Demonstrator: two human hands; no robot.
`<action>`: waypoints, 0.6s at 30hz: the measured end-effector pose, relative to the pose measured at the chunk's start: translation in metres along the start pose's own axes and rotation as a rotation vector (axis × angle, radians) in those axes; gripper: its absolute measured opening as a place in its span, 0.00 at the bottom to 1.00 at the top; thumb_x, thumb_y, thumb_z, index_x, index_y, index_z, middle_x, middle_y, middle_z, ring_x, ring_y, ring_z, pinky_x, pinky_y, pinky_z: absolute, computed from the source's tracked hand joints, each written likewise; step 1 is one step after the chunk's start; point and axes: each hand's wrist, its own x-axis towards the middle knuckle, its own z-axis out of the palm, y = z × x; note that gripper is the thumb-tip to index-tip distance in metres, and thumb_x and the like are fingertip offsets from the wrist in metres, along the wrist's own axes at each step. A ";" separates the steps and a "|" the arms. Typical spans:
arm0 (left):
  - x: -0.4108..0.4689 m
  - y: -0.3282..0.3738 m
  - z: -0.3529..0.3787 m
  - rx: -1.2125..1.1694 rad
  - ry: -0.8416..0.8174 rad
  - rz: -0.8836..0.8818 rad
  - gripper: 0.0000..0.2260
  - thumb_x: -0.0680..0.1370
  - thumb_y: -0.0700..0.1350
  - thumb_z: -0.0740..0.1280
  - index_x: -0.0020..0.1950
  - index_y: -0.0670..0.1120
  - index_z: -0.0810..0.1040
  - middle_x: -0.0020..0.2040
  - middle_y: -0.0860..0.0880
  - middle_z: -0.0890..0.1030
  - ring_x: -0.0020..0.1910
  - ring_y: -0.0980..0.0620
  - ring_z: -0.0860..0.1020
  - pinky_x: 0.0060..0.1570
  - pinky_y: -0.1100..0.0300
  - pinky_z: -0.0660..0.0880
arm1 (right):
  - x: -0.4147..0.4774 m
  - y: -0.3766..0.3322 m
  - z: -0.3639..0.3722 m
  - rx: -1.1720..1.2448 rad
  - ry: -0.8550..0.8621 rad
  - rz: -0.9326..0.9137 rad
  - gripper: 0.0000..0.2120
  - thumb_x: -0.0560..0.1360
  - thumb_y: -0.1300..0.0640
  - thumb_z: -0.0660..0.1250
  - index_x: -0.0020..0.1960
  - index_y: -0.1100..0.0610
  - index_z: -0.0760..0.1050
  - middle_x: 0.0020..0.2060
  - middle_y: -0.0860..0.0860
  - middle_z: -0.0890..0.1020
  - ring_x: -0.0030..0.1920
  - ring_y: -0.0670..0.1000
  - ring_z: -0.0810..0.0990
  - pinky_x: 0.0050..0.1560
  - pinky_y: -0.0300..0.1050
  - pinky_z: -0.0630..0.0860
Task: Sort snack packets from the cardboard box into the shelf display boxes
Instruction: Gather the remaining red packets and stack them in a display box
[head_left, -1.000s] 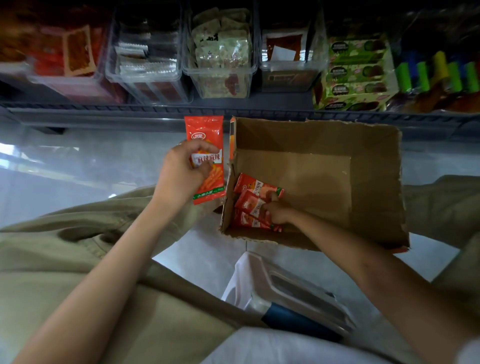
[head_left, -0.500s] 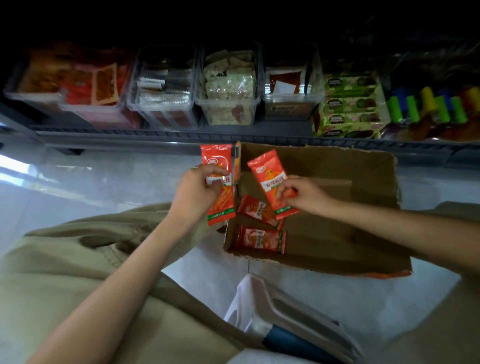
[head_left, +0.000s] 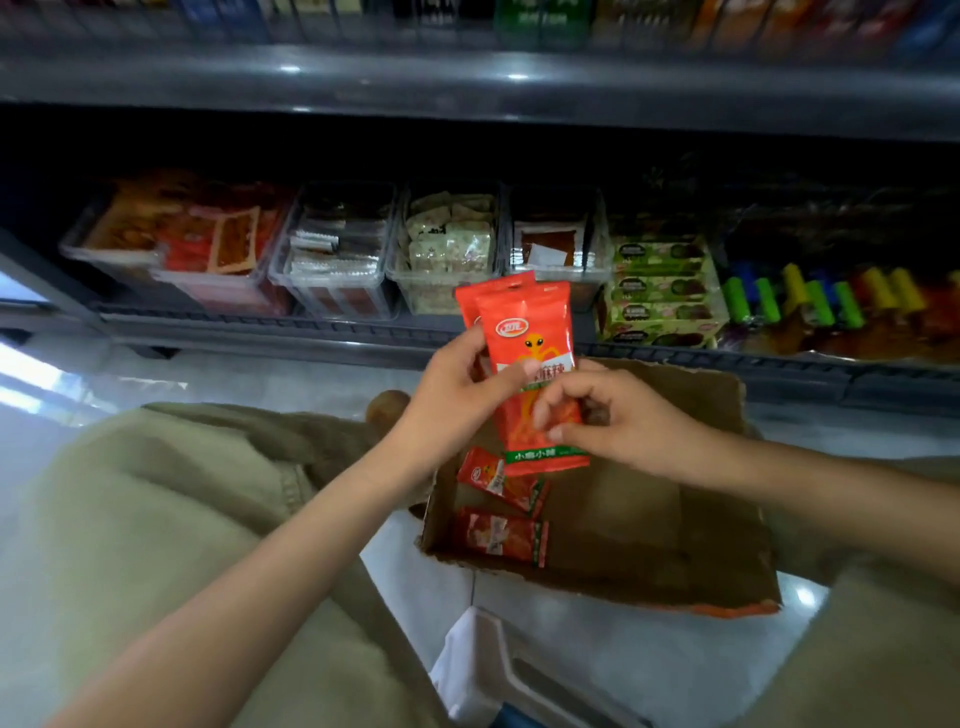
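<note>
As the right hand (head_left: 623, 426) is pinching a newly fetched snack packet (head_left: 524, 332) onto the left hand's (head_left: 447, 410) gripped one, two are remaining in the cardboard box (head_left: 675, 545).

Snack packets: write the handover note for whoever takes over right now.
Left hand: grips two red packets, stacked, above the box.
Right hand: fingers pinch the stack's lower half.
Cardboard box: two more packets lie at its left end.
Done: the held pair is out of the box.
Left: place the pair in a shelf display box, then the last two. Which box suits them, I cannot tell.
</note>
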 end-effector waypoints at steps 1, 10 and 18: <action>0.003 0.003 0.002 0.063 0.029 0.049 0.08 0.75 0.41 0.70 0.50 0.53 0.76 0.45 0.54 0.83 0.47 0.56 0.80 0.51 0.57 0.77 | -0.001 -0.002 -0.003 -0.050 0.027 -0.025 0.16 0.71 0.68 0.69 0.41 0.47 0.74 0.45 0.47 0.72 0.46 0.44 0.75 0.49 0.38 0.74; 0.024 0.037 0.035 0.243 0.129 0.291 0.22 0.77 0.42 0.62 0.70 0.52 0.63 0.62 0.50 0.73 0.57 0.57 0.75 0.58 0.50 0.75 | 0.001 -0.021 -0.054 0.232 0.234 0.122 0.22 0.75 0.55 0.67 0.62 0.45 0.60 0.55 0.42 0.75 0.49 0.37 0.78 0.41 0.29 0.74; 0.040 0.055 0.074 0.170 0.150 0.377 0.22 0.77 0.35 0.66 0.69 0.46 0.65 0.56 0.54 0.76 0.55 0.61 0.77 0.54 0.66 0.73 | -0.011 -0.031 -0.082 0.343 0.315 0.055 0.16 0.77 0.58 0.65 0.63 0.51 0.70 0.52 0.43 0.80 0.50 0.35 0.79 0.46 0.29 0.74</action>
